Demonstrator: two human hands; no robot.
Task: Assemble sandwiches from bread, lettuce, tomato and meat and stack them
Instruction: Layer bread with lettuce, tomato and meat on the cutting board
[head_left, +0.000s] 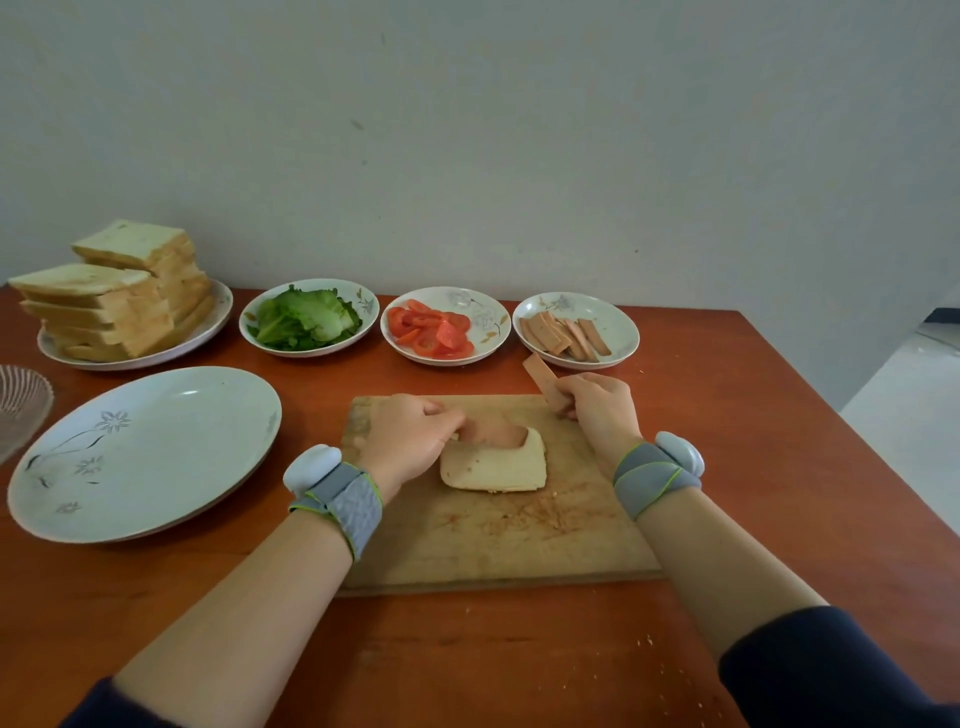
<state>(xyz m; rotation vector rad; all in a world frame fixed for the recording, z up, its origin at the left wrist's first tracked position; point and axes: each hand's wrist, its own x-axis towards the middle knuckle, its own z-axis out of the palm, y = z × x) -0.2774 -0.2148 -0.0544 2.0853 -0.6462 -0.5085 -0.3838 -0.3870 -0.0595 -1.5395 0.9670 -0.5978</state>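
Your right hand (597, 410) grips a meat slice (543, 379) at 1 o'clock from the bread slice (498, 470). Your left hand (410, 439) curls over a blurred pink piece (491, 434); whether it grips, I cannot tell.

1 cam, head-worn, wide-angle: faces fwd + down, close over cutting board (493, 545), wall (467, 130) fills upper half.

A home dining corner: wooden table (727, 426), flower-painted plates (156, 415), plain wall (467, 130).
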